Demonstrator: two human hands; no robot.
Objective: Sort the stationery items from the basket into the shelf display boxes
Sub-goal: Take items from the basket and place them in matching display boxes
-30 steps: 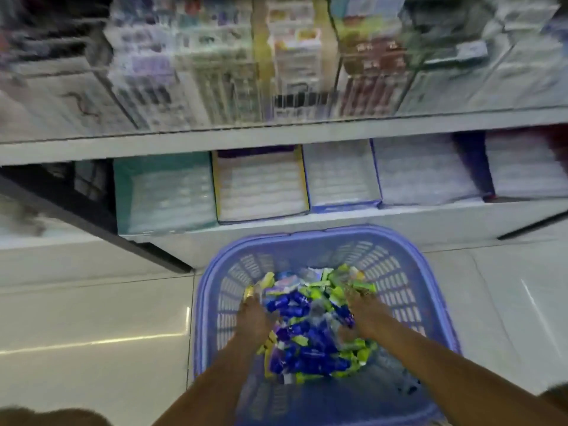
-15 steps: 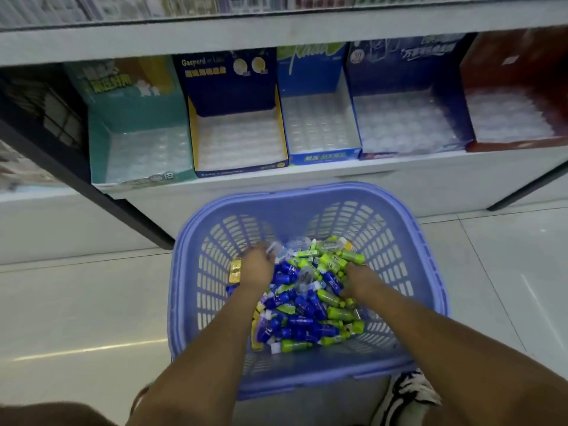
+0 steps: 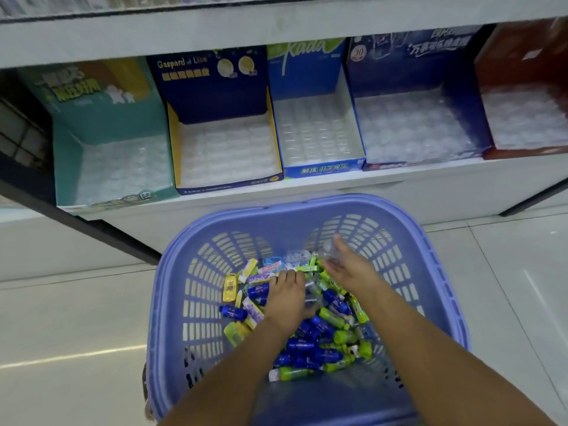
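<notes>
Shelf (image 3: 276,29), red box (image 3: 528,118) cropped, left hand (image 3: 285,299) grip unclear, right hand (image 3: 350,269) blurred

Blue, green and yellow stationery items (image 3: 310,339) lie heaped in a lilac slatted basket (image 3: 307,206) on the floor, below five tray-lined display boxes (image 3: 209,96).

The navy display box (image 3: 212,99) reads "Gaspard et Lisa" in pale yellow on its back panel, above a line of Chinese characters. The blue display box (image 3: 304,72) beside it shows "Kada" in white script on its back panel and white Chinese characters on its front lip. The dark blue display box (image 3: 399,75) has "30" in a round badge and white Chinese characters. The teal display box (image 3: 101,121) bears large Chinese characters on its back panel and more on its front lip.
</notes>
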